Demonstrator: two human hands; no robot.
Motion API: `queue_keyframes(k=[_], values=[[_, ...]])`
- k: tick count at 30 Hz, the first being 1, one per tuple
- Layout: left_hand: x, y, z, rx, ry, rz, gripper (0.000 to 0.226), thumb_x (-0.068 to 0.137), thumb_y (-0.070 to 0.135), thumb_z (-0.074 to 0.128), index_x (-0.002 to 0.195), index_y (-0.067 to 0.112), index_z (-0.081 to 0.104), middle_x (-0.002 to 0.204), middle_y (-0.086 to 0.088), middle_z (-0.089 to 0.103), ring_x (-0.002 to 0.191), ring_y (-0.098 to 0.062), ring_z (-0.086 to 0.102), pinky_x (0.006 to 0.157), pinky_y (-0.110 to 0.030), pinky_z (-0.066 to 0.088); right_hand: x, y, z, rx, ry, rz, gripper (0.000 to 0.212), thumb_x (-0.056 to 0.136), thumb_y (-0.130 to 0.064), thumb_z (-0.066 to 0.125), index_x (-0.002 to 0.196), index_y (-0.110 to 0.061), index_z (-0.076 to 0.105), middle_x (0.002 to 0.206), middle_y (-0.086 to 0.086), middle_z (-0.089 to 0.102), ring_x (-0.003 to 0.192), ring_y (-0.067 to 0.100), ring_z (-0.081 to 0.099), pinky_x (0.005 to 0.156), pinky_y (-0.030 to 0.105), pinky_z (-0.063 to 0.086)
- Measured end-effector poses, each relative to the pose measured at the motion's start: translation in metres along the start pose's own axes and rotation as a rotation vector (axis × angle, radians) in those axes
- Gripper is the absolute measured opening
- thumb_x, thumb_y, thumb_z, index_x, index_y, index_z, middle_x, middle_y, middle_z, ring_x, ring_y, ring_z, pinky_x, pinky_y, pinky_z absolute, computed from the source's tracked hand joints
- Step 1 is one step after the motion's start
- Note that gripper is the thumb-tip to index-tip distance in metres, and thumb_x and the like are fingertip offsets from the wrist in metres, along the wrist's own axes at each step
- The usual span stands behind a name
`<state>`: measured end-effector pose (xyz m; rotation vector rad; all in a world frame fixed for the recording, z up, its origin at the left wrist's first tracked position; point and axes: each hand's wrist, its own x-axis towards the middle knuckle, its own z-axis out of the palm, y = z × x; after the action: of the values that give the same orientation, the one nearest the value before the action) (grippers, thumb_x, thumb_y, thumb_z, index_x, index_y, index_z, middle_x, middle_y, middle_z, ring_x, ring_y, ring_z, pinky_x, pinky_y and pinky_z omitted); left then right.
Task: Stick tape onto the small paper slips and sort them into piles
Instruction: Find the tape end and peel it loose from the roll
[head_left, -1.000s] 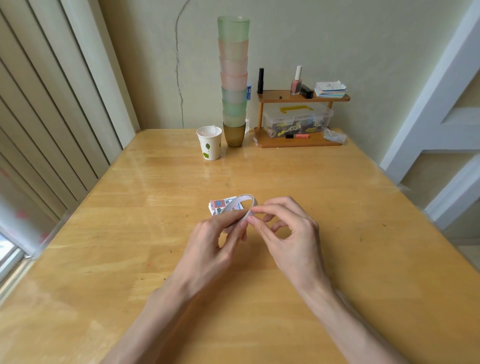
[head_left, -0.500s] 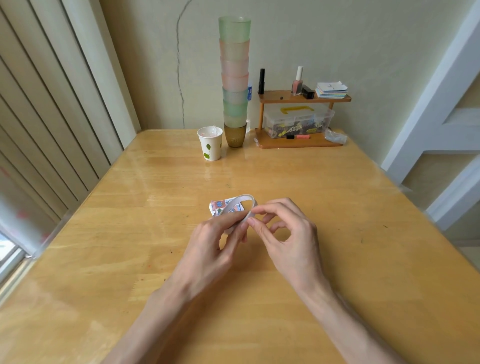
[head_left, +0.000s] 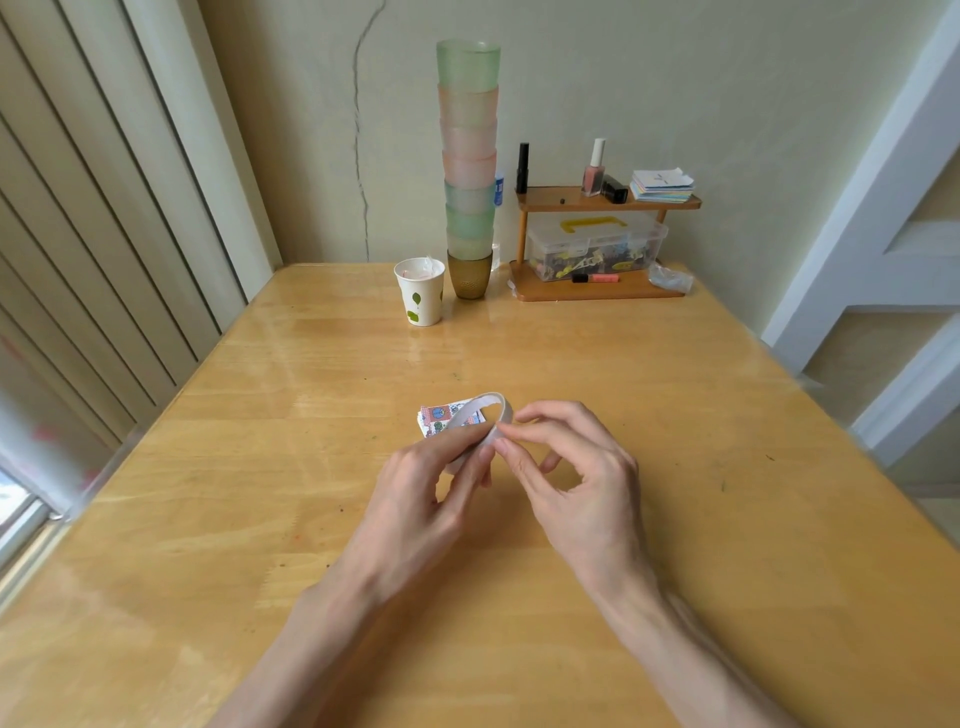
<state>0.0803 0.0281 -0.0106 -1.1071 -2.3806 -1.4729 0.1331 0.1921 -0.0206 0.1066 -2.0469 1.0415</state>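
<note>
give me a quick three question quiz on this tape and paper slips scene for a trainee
1. True or false: the tape roll lies untouched on the table.
2. Where are the paper slips? A in a drawer; B on the table, just beyond the tape roll; C in a pocket.
3. Which hand grips the tape roll while the other picks at its edge?
Key: 1 false, both hands are on it. 2 B. 3 the left hand; the right hand picks.
</note>
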Motion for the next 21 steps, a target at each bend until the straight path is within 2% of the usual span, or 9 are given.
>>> queue_keyframes(k=[2,4,6,9,12,14,16,19,21], values=[[0.0000,-0.0014,0.0002,0.013,0.007,-0.008,0.016,0.109,0.027,0.054,0.106,0.024,0.070,0.076,0.007,0.062,0.072,-0.018,0.058,0.074,-0.044,0.052,0.0022,-0.0005,-0.0019,0.060,-0.027,0.045,0.010,0.091,-0.011,0.081,0.097,-0.019,0.080,0.106,-0.008,0.063,0.085,0.008,0.064,0.068,0.024,0.052],[-0.0003,-0.0034,0.0011,0.026,0.007,-0.020,0.016,0.108,0.026,0.055,0.103,0.023,0.070,0.075,0.008,0.061,0.070,-0.020,0.056,0.072,-0.046,0.051,0.0043,-0.0011,-0.0022,0.155,-0.062,0.115,0.010,0.094,-0.012,0.075,0.099,-0.021,0.075,0.108,-0.008,0.059,0.096,0.019,0.066,0.070,0.029,0.054],[-0.0007,-0.0048,0.0020,0.041,0.011,-0.025,0.018,0.108,0.027,0.054,0.099,0.019,0.068,0.074,0.007,0.061,0.067,-0.022,0.053,0.069,-0.047,0.049,0.0056,-0.0022,-0.0025,0.259,-0.068,0.193,0.017,0.094,-0.011,0.065,0.106,-0.022,0.067,0.115,-0.007,0.058,0.102,0.023,0.066,0.074,0.028,0.052],[-0.0007,-0.0039,0.0021,0.027,0.021,-0.027,0.021,0.106,0.030,0.053,0.098,0.016,0.067,0.071,0.002,0.057,0.065,-0.025,0.048,0.067,-0.047,0.047,0.0072,-0.0015,-0.0047,0.208,-0.100,0.154,0.030,0.090,-0.009,0.063,0.116,-0.022,0.070,0.124,-0.005,0.058,0.105,0.021,0.066,0.076,0.024,0.052],[0.0000,-0.0027,0.0006,0.016,0.031,-0.019,0.017,0.105,0.030,0.054,0.104,0.025,0.069,0.070,-0.001,0.053,0.065,-0.025,0.045,0.067,-0.046,0.047,0.0044,0.0026,-0.0042,0.042,-0.134,0.042,0.025,0.089,-0.013,0.077,0.113,-0.022,0.078,0.126,-0.007,0.060,0.106,0.018,0.066,0.077,0.023,0.051],[0.0004,-0.0022,0.0002,0.029,0.020,-0.014,0.017,0.105,0.030,0.053,0.101,0.026,0.068,0.068,-0.001,0.048,0.065,-0.023,0.041,0.065,-0.044,0.046,0.0036,0.0043,-0.0042,0.018,-0.108,0.020,0.018,0.090,-0.014,0.080,0.107,-0.021,0.080,0.123,-0.007,0.062,0.103,0.017,0.067,0.075,0.024,0.050],[0.0004,-0.0009,0.0003,0.043,0.010,-0.012,0.018,0.105,0.029,0.053,0.097,0.022,0.067,0.067,0.004,0.043,0.065,-0.021,0.039,0.063,-0.042,0.043,0.0040,0.0037,-0.0052,0.023,-0.090,0.019,0.013,0.090,-0.013,0.081,0.101,-0.020,0.081,0.118,-0.006,0.064,0.100,0.016,0.067,0.073,0.024,0.050],[0.0002,0.0015,-0.0009,0.050,0.010,-0.018,0.016,0.104,0.030,0.054,0.099,0.026,0.068,0.066,0.010,0.043,0.065,-0.020,0.040,0.062,-0.036,0.042,0.0071,0.0026,-0.0064,0.069,-0.110,0.063,0.011,0.091,-0.009,0.080,0.096,-0.019,0.080,0.114,-0.005,0.061,0.095,0.011,0.065,0.075,0.020,0.050],[0.0008,0.0020,-0.0019,0.077,0.001,-0.020,0.014,0.104,0.031,0.054,0.099,0.030,0.068,0.067,0.009,0.045,0.066,-0.020,0.042,0.062,-0.032,0.040,0.0090,0.0042,-0.0067,0.126,-0.173,0.123,0.011,0.094,-0.010,0.075,0.097,-0.020,0.078,0.112,-0.007,0.058,0.102,0.011,0.064,0.079,0.020,0.049]])
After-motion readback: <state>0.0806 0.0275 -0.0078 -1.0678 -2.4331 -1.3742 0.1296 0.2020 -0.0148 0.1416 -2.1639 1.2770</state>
